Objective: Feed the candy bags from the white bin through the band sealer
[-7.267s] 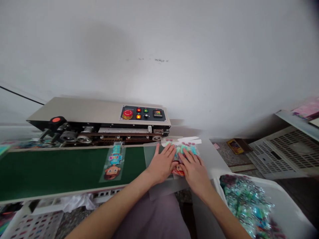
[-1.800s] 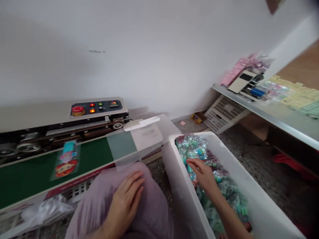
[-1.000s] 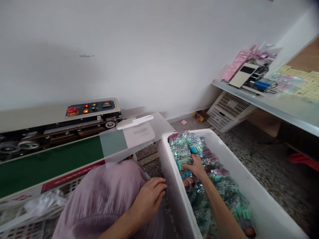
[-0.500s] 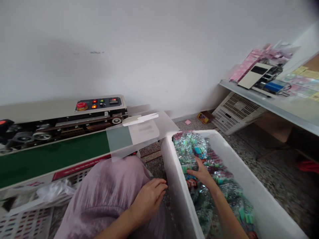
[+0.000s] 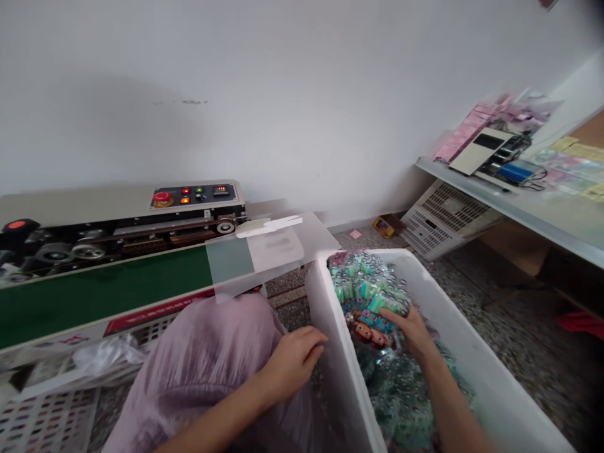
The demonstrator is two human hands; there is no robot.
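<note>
Where the right hand (image 5: 409, 327) meets the clear packets (image 5: 377, 318): part-curled fingers have hold of a small bunch, thumb over the near side; the other fingertips are hidden, so firmness cannot be told. A loose pinch on slick film could let one slide out.

Heaped packets (image 5: 356, 270): piled beneath and around the held bunch, inside the white box (image 5: 462, 340); overlapping film might snag and drag neighbours along.

Box rim (image 5: 349, 349): stands between the two hands; a bunch carried low could catch on it and spill.

Left hand (image 5: 295, 355): above the lap (image 5: 212, 352), outside the box; fingers loosely bent, partly open, nothing seen in them. Unsupported, the bunch depends on one hand.

Translucent sheet (image 5: 231, 261): lies across the end of the green belt (image 5: 117, 292); its overhanging edge might be knocked askew by a sleeve-bare forearm.

Pulleys (image 5: 89, 250): exposed beside the belt; if turning, which cannot be told, stray film could be drawn in.
</note>
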